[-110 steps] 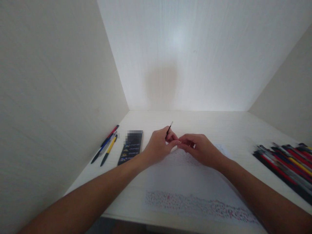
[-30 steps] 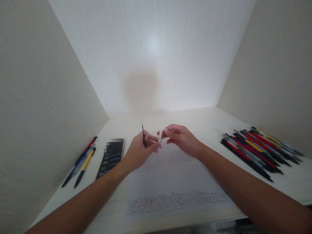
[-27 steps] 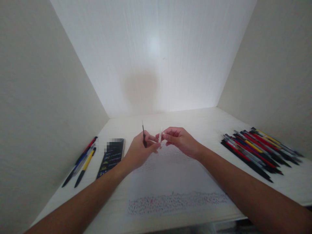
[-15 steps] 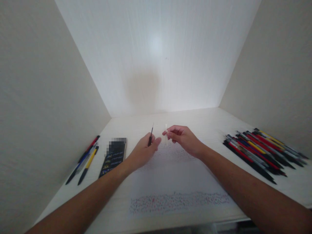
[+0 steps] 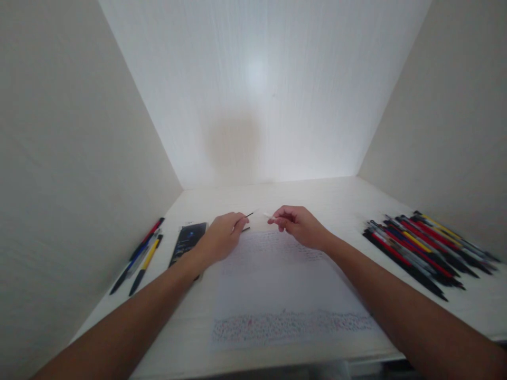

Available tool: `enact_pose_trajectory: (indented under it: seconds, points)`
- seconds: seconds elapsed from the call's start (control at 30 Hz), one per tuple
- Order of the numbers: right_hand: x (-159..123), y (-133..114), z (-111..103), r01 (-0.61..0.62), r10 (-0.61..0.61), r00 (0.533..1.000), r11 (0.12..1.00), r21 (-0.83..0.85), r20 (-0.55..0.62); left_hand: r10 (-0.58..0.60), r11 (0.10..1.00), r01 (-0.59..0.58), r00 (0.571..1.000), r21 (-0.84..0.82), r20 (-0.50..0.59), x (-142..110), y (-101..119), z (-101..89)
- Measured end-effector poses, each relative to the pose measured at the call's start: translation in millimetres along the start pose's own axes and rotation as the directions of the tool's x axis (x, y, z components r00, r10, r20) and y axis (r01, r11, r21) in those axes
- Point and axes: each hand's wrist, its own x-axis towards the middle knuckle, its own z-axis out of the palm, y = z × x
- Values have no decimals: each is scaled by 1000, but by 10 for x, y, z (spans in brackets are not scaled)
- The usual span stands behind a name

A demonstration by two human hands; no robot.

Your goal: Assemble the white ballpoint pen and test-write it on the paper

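My left hand (image 5: 222, 240) is closed around a thin black refill (image 5: 248, 215) whose tip points right. My right hand (image 5: 297, 226) pinches a small white tube (image 5: 268, 215) that points left toward the refill tip. The two tips lie a little apart, above the far edge of a sheet of paper (image 5: 281, 285) covered in scribbles. Both forearms reach in from the near edge of the white desk (image 5: 317, 198).
A row of several pens (image 5: 423, 248) in red, black, blue and yellow lies at the right. A few pens (image 5: 140, 256) lie at the left, beside a dark flat pack (image 5: 188, 240). Pale walls close the desk on three sides.
Both hands lowered toward the paper. The black refill and the white tube, upright before, now lie nearly level with their tips facing each other.
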Motion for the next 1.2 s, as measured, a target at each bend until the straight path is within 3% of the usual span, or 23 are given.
enact_pose_trajectory:
  seconds: [0.1,0.3,0.4,0.53,0.67,0.8,1.0,1.2]
  points:
    - [12,24,-65,29,-29,999,998,-50,15,45,995,-49,998,83,47,0,-47,-21]
    - [18,69,-85,11,-11,1000,998,-65,-11,107,992,-111,992,65,70,-13,-60,-13]
    - [19,66,-63,-51,52,998,998,49,-39,18,1000,-18,999,6,41,-4,-24,2]
    - [7,4,48,-139,155,988,930,340,-19,-173,964,158,983,-216,-55,-28,144,73]
    - [-28,-95,209,-188,198,979,825,533,39,-227,910,155,962,-384,-150,-98,424,106]
    - [-67,-124,328,-178,174,983,816,550,60,-262,870,133,940,-475,-217,-124,569,83]
    - [-64,-88,349,-168,195,981,843,511,2,-279,857,135,933,-498,-227,-97,543,74]
    - [-34,-116,266,-69,154,977,885,461,-148,-250,874,168,960,-456,-127,-130,575,88]
